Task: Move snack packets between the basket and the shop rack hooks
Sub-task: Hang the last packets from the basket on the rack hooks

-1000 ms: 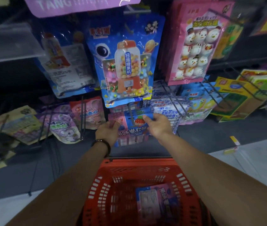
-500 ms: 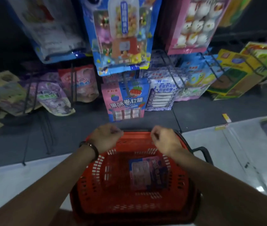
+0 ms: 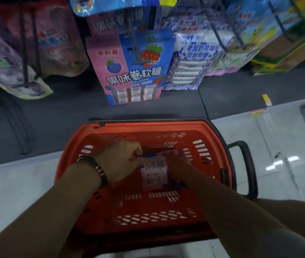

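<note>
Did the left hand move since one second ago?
Yes. The left hand left the hanging pink-and-blue packet and came down into the red basket, where it now holds the loose packet.

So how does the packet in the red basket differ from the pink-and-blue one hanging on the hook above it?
The hanging packet hangs upright on a hook, showing fruit pictures and big lettering; the basket packet lies flat in the red basket, showing small print. The hanging packet is untouched; the left hand and right hand grip the basket packet. Both are pink and blue.
</note>
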Action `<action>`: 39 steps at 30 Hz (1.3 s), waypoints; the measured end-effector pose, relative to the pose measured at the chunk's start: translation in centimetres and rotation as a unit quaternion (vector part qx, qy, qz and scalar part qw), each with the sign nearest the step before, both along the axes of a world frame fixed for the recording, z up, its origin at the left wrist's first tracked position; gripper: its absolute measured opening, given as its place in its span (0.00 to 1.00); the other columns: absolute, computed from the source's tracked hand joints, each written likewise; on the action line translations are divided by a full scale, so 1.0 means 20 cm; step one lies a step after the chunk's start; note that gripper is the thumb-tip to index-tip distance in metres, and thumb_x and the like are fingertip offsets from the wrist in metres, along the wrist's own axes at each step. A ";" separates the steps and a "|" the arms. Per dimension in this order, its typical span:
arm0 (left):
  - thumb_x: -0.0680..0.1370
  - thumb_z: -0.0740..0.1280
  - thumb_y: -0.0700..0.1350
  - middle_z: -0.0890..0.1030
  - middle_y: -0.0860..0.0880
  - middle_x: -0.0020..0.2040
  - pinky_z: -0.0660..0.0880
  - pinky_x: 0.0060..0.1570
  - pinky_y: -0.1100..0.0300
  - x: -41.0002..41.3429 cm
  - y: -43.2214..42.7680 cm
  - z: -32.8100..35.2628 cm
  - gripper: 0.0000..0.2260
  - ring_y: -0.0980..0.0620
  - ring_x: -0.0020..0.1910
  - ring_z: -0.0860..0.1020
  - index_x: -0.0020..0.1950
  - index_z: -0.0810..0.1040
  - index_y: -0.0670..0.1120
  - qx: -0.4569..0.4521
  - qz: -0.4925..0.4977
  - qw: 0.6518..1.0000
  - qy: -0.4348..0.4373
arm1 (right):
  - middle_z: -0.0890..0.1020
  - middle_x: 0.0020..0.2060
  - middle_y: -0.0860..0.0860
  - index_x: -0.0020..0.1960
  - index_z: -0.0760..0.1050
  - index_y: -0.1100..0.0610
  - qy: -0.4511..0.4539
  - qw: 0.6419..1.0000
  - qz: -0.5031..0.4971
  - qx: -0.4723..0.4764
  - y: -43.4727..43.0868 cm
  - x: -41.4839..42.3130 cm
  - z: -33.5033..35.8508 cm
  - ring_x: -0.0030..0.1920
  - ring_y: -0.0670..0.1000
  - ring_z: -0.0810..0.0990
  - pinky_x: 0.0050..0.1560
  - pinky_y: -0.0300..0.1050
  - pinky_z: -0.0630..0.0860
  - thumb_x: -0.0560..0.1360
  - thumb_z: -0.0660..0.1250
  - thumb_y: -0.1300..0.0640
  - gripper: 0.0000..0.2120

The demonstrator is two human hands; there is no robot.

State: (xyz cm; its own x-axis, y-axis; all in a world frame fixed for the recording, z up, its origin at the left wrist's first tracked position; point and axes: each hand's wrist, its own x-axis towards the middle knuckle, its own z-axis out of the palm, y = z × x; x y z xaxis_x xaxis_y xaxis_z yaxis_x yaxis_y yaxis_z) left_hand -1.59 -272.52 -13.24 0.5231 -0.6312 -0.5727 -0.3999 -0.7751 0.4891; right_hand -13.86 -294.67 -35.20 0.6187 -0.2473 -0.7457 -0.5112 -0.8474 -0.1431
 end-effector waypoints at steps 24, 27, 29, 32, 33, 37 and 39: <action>0.80 0.72 0.55 0.83 0.51 0.63 0.75 0.61 0.57 0.08 0.10 -0.08 0.16 0.49 0.62 0.80 0.66 0.80 0.52 0.037 0.010 0.998 -0.050 | 0.85 0.55 0.49 0.61 0.82 0.47 -0.003 0.955 0.293 -0.042 0.00 0.29 0.48 0.57 0.54 0.84 0.58 0.52 0.81 0.76 0.75 0.46 0.15; 0.76 0.77 0.56 0.80 0.49 0.67 0.73 0.67 0.56 0.02 0.11 -0.03 0.24 0.48 0.67 0.78 0.70 0.78 0.52 0.009 0.015 0.997 -0.073 | 0.85 0.56 0.53 0.59 0.84 0.49 -0.017 0.952 0.303 -0.048 0.05 0.35 0.82 0.58 0.58 0.84 0.57 0.50 0.80 0.76 0.74 0.47 0.13; 0.74 0.79 0.56 0.79 0.49 0.70 0.71 0.68 0.58 -0.05 0.10 0.02 0.29 0.48 0.69 0.76 0.73 0.76 0.52 -0.014 0.031 0.998 -0.060 | 0.85 0.57 0.55 0.59 0.83 0.50 -0.049 0.938 0.337 -0.064 0.08 0.36 1.01 0.58 0.59 0.83 0.52 0.46 0.76 0.78 0.73 0.49 0.12; 0.72 0.81 0.57 0.80 0.51 0.70 0.73 0.69 0.57 -0.14 0.08 0.10 0.32 0.51 0.68 0.78 0.73 0.76 0.51 -0.057 0.072 0.995 -0.031 | 0.84 0.56 0.54 0.59 0.83 0.51 -0.075 0.915 0.386 -0.094 0.15 0.36 1.30 0.58 0.60 0.84 0.49 0.47 0.77 0.78 0.73 0.55 0.10; 0.71 0.81 0.59 0.82 0.52 0.67 0.75 0.69 0.55 -0.16 0.08 0.12 0.31 0.51 0.66 0.80 0.71 0.78 0.51 -0.069 0.083 0.994 -0.014 | 0.83 0.56 0.54 0.59 0.83 0.52 -0.081 0.908 0.397 -0.102 0.18 0.36 1.39 0.57 0.59 0.84 0.48 0.47 0.77 0.78 0.73 0.56 0.10; 0.72 0.78 0.61 0.86 0.53 0.61 0.78 0.63 0.52 -0.23 0.12 0.18 0.24 0.51 0.61 0.83 0.65 0.83 0.54 -0.113 0.119 0.986 -0.002 | 0.76 0.49 0.51 0.62 0.81 0.53 -0.116 0.894 0.417 -0.118 0.29 0.32 1.70 0.56 0.58 0.81 0.47 0.48 0.73 0.81 0.70 0.54 0.10; 0.75 0.76 0.59 0.86 0.52 0.63 0.77 0.63 0.52 -0.29 0.15 0.23 0.23 0.50 0.62 0.82 0.67 0.83 0.53 -0.150 0.162 0.975 -0.009 | 0.76 0.49 0.52 0.63 0.80 0.53 -0.149 0.893 0.413 -0.101 0.29 0.28 1.80 0.57 0.58 0.80 0.49 0.49 0.77 0.83 0.67 0.56 0.10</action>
